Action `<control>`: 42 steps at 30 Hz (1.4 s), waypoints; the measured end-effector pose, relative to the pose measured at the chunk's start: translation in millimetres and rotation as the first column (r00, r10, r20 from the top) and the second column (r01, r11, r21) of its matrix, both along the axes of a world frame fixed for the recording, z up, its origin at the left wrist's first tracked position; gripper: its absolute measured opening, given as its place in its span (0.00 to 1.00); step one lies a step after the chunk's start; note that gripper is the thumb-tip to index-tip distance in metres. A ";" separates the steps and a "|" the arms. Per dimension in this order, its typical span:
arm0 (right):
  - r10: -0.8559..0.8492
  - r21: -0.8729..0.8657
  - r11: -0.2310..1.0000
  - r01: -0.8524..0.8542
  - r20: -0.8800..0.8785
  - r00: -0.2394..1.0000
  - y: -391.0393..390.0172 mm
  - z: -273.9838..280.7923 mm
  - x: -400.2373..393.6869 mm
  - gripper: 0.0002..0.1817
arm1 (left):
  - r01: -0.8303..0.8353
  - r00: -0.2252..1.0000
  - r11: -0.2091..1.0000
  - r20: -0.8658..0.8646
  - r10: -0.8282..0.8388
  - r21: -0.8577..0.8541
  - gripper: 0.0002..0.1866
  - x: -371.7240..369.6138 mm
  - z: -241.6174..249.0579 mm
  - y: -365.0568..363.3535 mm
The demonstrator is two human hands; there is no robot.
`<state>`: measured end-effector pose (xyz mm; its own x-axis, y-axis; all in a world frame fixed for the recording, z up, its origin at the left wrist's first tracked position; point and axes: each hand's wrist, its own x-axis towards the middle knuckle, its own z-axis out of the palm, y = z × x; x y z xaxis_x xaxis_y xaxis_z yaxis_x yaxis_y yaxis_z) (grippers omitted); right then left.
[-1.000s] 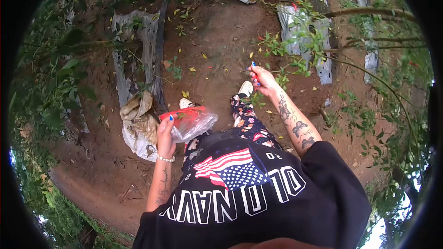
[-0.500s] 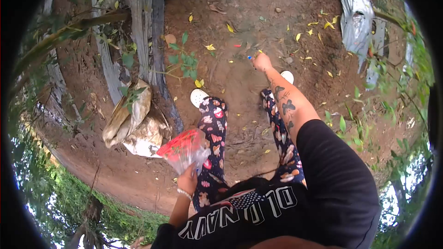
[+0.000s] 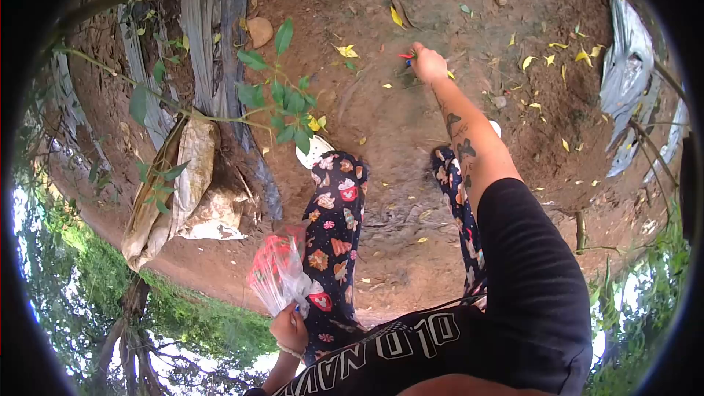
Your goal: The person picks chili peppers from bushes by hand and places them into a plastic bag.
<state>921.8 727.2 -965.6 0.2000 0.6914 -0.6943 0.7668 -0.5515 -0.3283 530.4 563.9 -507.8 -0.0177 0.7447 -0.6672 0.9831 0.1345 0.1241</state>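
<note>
Clear plastic wraps the red chillies (image 3: 276, 251) in a bag (image 3: 287, 284), its neck gripped in the left hand (image 3: 290, 328) beside the patterned trouser leg (image 3: 336, 238). Over the dirt ground (image 3: 396, 183), right of the grey sheeting's (image 3: 236, 51) edge, the right hand (image 3: 429, 65), fingers curled in, pinches a red chilli (image 3: 405, 56).

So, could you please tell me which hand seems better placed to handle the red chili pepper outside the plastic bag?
Probably the right hand: it is stretched forward, with the red chili pepper at its fingertips. The left hand is farther away and holds the plastic bag.
</note>
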 end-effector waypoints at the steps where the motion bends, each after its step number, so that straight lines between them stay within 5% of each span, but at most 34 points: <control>1: -0.003 0.000 1.000 0.003 -0.005 1.000 -0.1 -2.1 0.3 0.15 | 0.013 1.000 1.000 -0.018 -0.013 -0.002 0.08 0.2 0.4 0.1; 23: 0.152 0.054 0.987 -0.150 -0.041 0.987 2.7 -18.0 6.7 0.09 | 0.167 0.986 0.986 -0.012 -0.167 0.025 0.08 30.2 -0.7 34.8; 30: -0.006 0.042 0.999 0.011 -0.123 0.992 -4.0 6.3 10.6 0.14 | 0.115 0.993 0.993 -0.029 -0.116 -0.020 0.07 42.9 -1.4 42.4; 32: -0.199 0.145 0.946 0.289 -0.444 0.873 -13.3 28.8 3.3 0.15 | 0.114 0.993 0.993 -0.011 -0.115 -0.018 0.07 51.9 3.0 48.8; 33: -0.195 0.143 0.947 0.288 -0.456 0.868 -17.3 47.0 -2.2 0.15 | 0.111 0.993 0.994 -0.024 -0.111 -0.017 0.07 57.2 6.9 51.0; 35: -0.442 -0.181 0.877 0.445 -0.669 0.597 -11.4 109.1 -0.4 0.13 | -0.045 0.999 0.997 0.004 0.045 -0.070 0.09 68.0 8.2 55.7; 39: -0.537 -0.386 0.793 0.471 -0.808 0.241 -4.2 257.2 -6.3 0.13 | -0.042 0.998 0.997 0.045 0.046 -0.072 0.11 57.2 5.0 53.4; 41: -0.480 -0.367 0.826 0.428 -0.856 0.193 0.0 325.7 -15.7 0.13 | -0.448 0.837 0.893 0.371 0.401 0.044 0.12 41.5 -5.8 58.5; 42: -0.497 -0.405 0.809 0.426 -0.858 0.129 2.0 357.7 -23.0 0.12 | -0.644 0.616 0.758 0.515 0.596 -0.106 0.13 25.1 -15.6 59.8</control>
